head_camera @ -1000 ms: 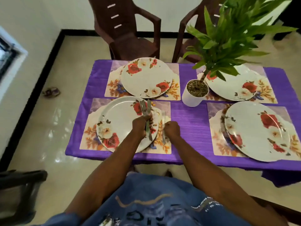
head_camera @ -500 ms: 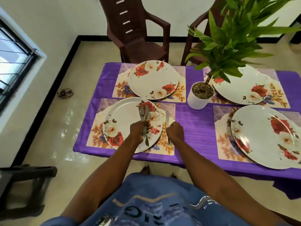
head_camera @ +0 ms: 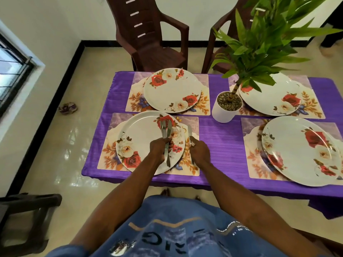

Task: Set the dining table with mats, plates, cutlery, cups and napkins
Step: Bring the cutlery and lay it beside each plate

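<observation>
TABLE: purple tablecloth (head_camera: 219, 143), four mats with floral plates | NEAR-LEFT PLATE (head_camera: 143, 143): on mat (head_camera: 191, 165) | LEFT HAND (head_camera: 160, 147): fingers clamped on spare knives (head_camera: 167, 134) above plate; slack grip risks a clattering drop | RIGHT HAND (head_camera: 199, 152): fingers closed on knife (head_camera: 189, 131), lying on mat beside plate; may skew when released

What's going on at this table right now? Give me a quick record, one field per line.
Table: purple cloth, four mats
Plates: four floral ones, one per mat
Near-left plate: the one being worked at
Left hand: holds a bunch of cutlery above that plate
Right hand: on a knife lying on the mat, right of the plate
Centre: plant in a white pot
Cups, napkins: none visible
Chairs: two brown ones at the far side
</observation>
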The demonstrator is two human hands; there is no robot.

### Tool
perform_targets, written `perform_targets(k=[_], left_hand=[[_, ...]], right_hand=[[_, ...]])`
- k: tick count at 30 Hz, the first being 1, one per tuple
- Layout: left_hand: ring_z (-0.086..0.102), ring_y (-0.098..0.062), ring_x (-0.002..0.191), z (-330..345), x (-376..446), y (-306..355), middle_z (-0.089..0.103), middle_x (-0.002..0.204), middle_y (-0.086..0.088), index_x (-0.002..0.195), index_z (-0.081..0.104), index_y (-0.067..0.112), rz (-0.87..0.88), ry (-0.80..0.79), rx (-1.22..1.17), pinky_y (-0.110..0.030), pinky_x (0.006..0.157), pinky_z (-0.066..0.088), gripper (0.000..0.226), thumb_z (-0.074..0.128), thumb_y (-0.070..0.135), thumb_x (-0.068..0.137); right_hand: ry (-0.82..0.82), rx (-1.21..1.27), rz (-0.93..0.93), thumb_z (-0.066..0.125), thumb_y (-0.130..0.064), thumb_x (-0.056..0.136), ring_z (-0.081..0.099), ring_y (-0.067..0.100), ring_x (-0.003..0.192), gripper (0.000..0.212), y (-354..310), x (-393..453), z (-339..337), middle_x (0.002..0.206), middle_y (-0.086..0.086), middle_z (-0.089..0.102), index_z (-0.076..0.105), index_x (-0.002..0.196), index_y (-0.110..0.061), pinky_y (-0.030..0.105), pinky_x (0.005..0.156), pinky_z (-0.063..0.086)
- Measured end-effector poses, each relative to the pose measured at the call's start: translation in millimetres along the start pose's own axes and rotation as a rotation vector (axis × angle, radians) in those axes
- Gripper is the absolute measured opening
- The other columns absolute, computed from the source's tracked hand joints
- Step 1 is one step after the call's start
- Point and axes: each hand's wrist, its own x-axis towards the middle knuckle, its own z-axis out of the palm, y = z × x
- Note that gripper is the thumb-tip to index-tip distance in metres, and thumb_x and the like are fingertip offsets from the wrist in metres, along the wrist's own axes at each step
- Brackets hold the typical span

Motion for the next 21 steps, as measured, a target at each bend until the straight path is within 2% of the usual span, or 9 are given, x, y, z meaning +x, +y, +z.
perform_targets(k=[7, 11, 16, 21], left_hand=[[0.061, -0.016, 0.059, 0.3, 2.5, -3.0, 0.067, 0.077, -0.012, 0.106, 0.067, -0.007, -0.001, 0.012, 0.033, -0.022, 0.047, 0.046, 0.024, 0.067, 0.009, 0.089], [0.060, -0.016, 0.058, 0.3, 2.1, -1.2, 0.067, 0.075, -0.012, 0.106, 0.068, -0.008, 0.006, 0.015, 0.053, -0.022, 0.048, 0.046, 0.025, 0.068, 0.011, 0.089], [0.061, -0.017, 0.061, 0.1, 0.8, -0.7, 0.067, 0.076, -0.013, 0.105, 0.068, -0.008, 0.011, 0.006, 0.054, -0.022, 0.052, 0.047, 0.023, 0.067, 0.010, 0.090], [0.061, -0.014, 0.056, 0.1, -0.2, -2.2, 0.067, 0.075, -0.012, 0.104, 0.067, -0.007, 0.004, -0.001, 0.067, -0.021, 0.050, 0.048, 0.023, 0.067, 0.011, 0.090]], right_hand=[[0.034, -0.057, -0.001, 0.043, -0.018, 0.101, 0.060, 0.029, 0.107, 0.041, 2.4, 1.4, 6.4, 0.124, 0.011, 0.061, 0.052, 0.141, -0.025, 0.028, 0.080, 0.045], [0.046, -0.052, -0.006, 0.044, -0.016, 0.100, 0.060, 0.030, 0.104, 0.040, 4.3, 1.3, 7.8, 0.120, 0.013, 0.063, 0.054, 0.139, -0.021, 0.027, 0.078, 0.043], [0.062, -0.015, 0.033, 0.047, -0.016, 0.099, 0.063, 0.029, 0.098, 0.036, 0.6, 0.2, 10.1, 0.115, 0.013, 0.065, 0.061, 0.133, -0.015, 0.033, 0.079, 0.052], [0.065, 0.012, 0.058, 0.047, -0.019, 0.098, 0.064, 0.027, 0.096, 0.036, -0.4, -2.8, 11.0, 0.112, 0.011, 0.067, 0.062, 0.132, -0.015, 0.036, 0.078, 0.056]])
